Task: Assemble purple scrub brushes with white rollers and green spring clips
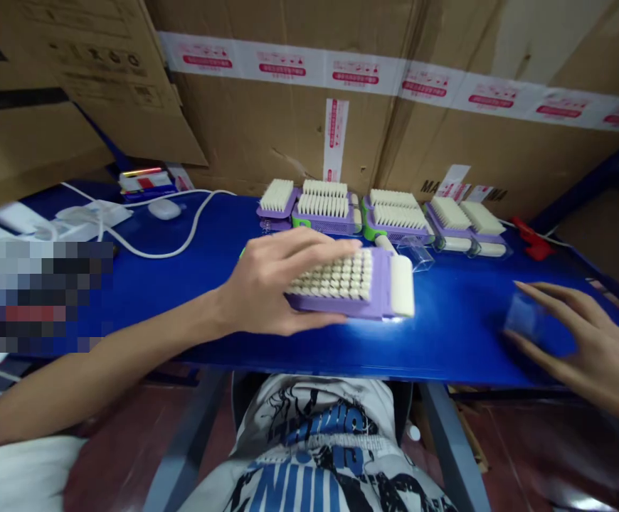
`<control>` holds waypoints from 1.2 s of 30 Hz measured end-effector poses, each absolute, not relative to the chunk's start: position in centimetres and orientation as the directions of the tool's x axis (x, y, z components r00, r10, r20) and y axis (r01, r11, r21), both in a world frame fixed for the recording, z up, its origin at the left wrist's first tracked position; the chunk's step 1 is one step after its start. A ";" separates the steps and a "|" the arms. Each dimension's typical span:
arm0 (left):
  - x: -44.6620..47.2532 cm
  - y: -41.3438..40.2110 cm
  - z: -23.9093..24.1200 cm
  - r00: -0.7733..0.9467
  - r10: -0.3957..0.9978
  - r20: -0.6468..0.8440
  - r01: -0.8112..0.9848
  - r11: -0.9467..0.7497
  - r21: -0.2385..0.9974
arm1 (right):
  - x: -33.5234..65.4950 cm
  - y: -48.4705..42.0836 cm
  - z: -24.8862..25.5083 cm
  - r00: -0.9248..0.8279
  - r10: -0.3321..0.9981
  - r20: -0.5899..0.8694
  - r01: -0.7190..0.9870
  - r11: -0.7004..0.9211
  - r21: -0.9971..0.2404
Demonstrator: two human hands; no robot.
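Note:
My left hand (277, 281) grips a purple brush-like block (366, 309) from its left side, above the blue table. Rows of cream tufts or pegs cover the block's top, and a cream rounded end piece (403, 286) sticks out at its right. The hand covers the block's left part. Far to the right, my right hand (587, 334) has a small clear plastic piece (524, 316), blurred, between thumb and fingers. Behind the held block lies another clear plastic cover (417, 254).
Along the table's back stand several similar purple blocks (323, 206), some with green parts. Cardboard boxes (267, 121) rise behind them. To the left are a white cable (181, 250), a power strip (82, 220) and a computer mouse (164, 208). A red object (532, 240) lies back right.

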State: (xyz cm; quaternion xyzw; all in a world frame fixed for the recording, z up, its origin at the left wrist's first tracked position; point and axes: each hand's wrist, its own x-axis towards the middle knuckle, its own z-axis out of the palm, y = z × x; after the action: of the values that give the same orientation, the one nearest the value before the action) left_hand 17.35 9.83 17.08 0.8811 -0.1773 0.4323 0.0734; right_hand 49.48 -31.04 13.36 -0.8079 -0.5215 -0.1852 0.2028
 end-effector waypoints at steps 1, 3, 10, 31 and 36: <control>17.6 10.6 17.0 0.543 -0.234 0.807 -0.351 -0.936 -0.035 | 50.5 -29.3 13.8 0.329 0.829 0.451 0.940 -0.335 -0.068; 18.1 12.2 16.6 0.491 -0.196 0.849 -0.303 -0.952 -0.045 | 52.8 -25.1 14.7 0.231 0.898 0.374 0.963 -0.266 0.045; 18.4 15.2 16.2 0.519 -0.050 0.854 -0.103 -0.995 0.004 | 55.1 -15.8 16.5 0.029 0.980 0.199 0.984 -0.063 0.166; 18.9 10.4 12.6 0.687 0.086 0.722 -0.500 -0.664 0.555 | 37.0 -8.9 28.9 -0.386 0.793 0.471 0.863 0.491 -0.118; 18.6 11.1 13.2 0.487 0.012 0.873 -0.468 -0.840 0.273 | 36.2 -7.6 29.3 -0.315 0.827 0.466 0.910 0.402 -0.100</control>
State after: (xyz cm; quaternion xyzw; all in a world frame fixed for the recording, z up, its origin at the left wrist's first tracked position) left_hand 18.62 11.06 13.15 0.8263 -0.1379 0.4872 0.2467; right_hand 36.21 -7.64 29.29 -0.5390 -0.8057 -0.0910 0.2283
